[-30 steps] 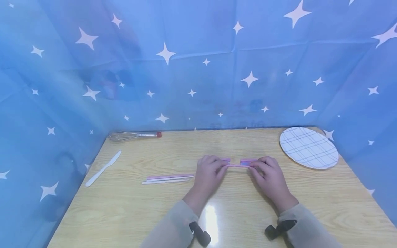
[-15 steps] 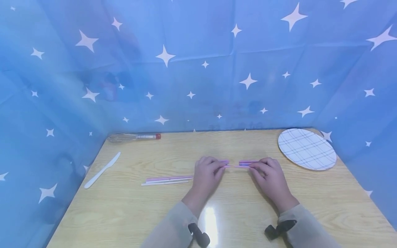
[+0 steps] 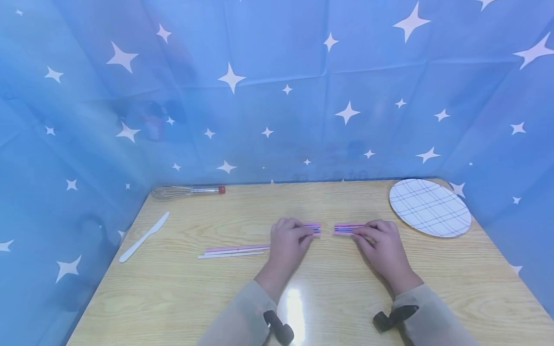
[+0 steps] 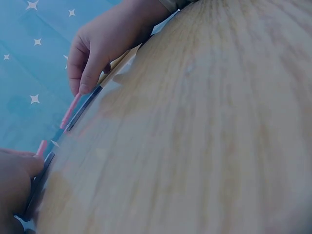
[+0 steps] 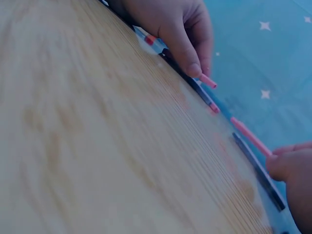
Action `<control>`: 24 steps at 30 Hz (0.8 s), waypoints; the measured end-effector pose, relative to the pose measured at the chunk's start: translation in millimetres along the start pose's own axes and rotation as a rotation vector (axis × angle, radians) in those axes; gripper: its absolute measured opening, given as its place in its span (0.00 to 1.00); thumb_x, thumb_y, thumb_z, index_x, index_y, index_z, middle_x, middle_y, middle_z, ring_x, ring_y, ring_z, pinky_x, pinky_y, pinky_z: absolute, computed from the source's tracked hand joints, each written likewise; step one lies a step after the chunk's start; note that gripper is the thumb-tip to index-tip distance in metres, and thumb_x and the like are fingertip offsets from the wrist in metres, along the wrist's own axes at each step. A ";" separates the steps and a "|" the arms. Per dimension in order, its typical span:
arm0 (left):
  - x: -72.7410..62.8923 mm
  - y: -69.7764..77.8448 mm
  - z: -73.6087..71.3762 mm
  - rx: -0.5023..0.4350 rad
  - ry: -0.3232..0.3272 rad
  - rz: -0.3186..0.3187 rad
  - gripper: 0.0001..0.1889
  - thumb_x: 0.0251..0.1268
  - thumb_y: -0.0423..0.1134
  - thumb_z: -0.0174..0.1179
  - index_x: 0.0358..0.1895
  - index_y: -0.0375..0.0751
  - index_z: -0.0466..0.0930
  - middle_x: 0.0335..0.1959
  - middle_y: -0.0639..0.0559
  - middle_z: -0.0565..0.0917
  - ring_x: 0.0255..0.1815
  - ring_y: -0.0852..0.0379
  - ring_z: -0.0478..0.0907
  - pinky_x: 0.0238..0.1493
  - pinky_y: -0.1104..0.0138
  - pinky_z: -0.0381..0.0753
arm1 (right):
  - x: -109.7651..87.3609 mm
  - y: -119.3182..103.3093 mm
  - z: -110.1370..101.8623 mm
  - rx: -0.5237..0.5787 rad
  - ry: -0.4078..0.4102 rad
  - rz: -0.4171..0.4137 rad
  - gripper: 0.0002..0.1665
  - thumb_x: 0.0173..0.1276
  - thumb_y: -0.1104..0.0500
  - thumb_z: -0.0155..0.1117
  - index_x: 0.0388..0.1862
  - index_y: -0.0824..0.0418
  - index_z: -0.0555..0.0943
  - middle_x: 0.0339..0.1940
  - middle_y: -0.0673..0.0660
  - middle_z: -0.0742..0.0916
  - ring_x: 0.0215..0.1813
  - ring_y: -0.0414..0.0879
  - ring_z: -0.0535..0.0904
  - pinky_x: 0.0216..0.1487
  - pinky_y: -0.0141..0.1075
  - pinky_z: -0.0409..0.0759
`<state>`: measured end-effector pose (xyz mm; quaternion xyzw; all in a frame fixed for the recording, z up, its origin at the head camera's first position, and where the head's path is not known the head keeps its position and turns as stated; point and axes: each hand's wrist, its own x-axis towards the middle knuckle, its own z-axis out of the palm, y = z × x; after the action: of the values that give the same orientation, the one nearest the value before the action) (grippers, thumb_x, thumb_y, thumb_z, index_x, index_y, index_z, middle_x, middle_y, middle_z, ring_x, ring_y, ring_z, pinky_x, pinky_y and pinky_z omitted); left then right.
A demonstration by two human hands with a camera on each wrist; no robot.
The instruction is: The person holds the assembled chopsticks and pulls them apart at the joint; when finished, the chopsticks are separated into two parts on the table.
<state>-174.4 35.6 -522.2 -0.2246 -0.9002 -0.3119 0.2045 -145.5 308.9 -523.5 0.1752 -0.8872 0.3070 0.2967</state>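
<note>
My left hand [image 3: 286,246] pinches a short pink straw piece [image 5: 208,81] between thumb and fingers. Opposite it, my right hand [image 3: 384,249] pinches another pink straw piece [image 5: 249,135], and a gap separates the two ends. Just behind the left fingers lie pink and blue straw pieces [image 3: 312,224], partly hidden by the hand. A matching row of straw pieces [image 3: 345,225] lies beside the right fingertips. In the right wrist view, a dark straw piece [image 5: 258,168] lies on the table below the right-hand piece.
Several pink and white straws [image 3: 233,251] lie left of the left hand. Farther left is a white knife [image 3: 144,238], with a whisk [image 3: 188,191] at the back edge. A checked plate [image 3: 430,207] sits at the back right of the wooden table [image 3: 173,302].
A pink straw spanned both hands a second ago; now separate pieces sit in each hand with a gap between. My right hand has shifted slightly right; my left is nearly still.
</note>
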 end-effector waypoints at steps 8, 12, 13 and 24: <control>0.8 0.3 -1.8 0.036 -0.042 -0.023 0.03 0.66 0.46 0.77 0.40 0.58 0.95 0.46 0.61 0.88 0.52 0.58 0.78 0.61 0.56 0.74 | 0.2 1.9 -0.5 -0.024 0.004 -0.001 0.11 0.54 0.72 0.83 0.34 0.61 0.92 0.38 0.61 0.86 0.45 0.59 0.77 0.54 0.54 0.66; 1.3 -0.1 -1.8 0.031 -0.040 -0.028 0.03 0.66 0.45 0.77 0.40 0.58 0.95 0.46 0.61 0.88 0.52 0.58 0.78 0.62 0.55 0.73 | 0.5 1.2 0.6 -0.025 0.010 0.000 0.12 0.53 0.73 0.83 0.34 0.61 0.92 0.38 0.61 0.86 0.45 0.60 0.77 0.53 0.54 0.66; 1.5 -0.3 -1.5 0.028 -0.037 -0.028 0.03 0.65 0.45 0.78 0.39 0.57 0.95 0.46 0.61 0.88 0.52 0.58 0.78 0.62 0.54 0.73 | 0.7 1.2 0.6 -0.025 0.010 0.002 0.12 0.53 0.73 0.82 0.34 0.61 0.92 0.38 0.61 0.86 0.45 0.60 0.77 0.53 0.54 0.66; 1.9 -3.1 4.3 0.038 0.032 0.003 0.02 0.64 0.44 0.78 0.38 0.58 0.95 0.44 0.60 0.88 0.51 0.56 0.78 0.59 0.55 0.74 | 0.5 1.9 -0.7 -0.028 0.002 0.031 0.10 0.55 0.73 0.81 0.33 0.61 0.92 0.37 0.61 0.86 0.44 0.58 0.77 0.51 0.52 0.65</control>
<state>-178.6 36.7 -525.8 -0.2171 -0.9022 -0.2982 0.2237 -146.6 310.7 -523.6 0.1568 -0.8938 0.2992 0.2951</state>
